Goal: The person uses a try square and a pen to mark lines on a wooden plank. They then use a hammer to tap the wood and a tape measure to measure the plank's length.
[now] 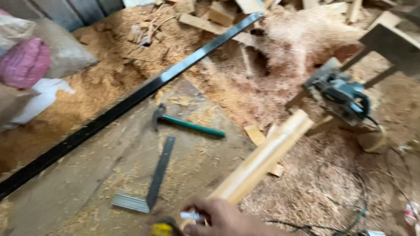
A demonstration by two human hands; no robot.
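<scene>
At the bottom edge my right hand [223,220] is closed around the near end of a pale wooden length [267,155] that slants up and to the right, off the ground. A small silver-white object [191,215] sits at my fingertips, and a yellow-and-black object [162,228] lies just left of them; both are blurred. My left hand is out of view. Close to the left of my hand a metal try square [158,175] lies on the board.
A green-handled hammer [188,124] lies on the grey board [87,175]. A long black bar [131,98] runs diagonally. An electric planer [343,96] sits at right among sawdust, shavings, wood offcuts [256,134] and a cable [350,218]. Sacks [39,57] stand at the left.
</scene>
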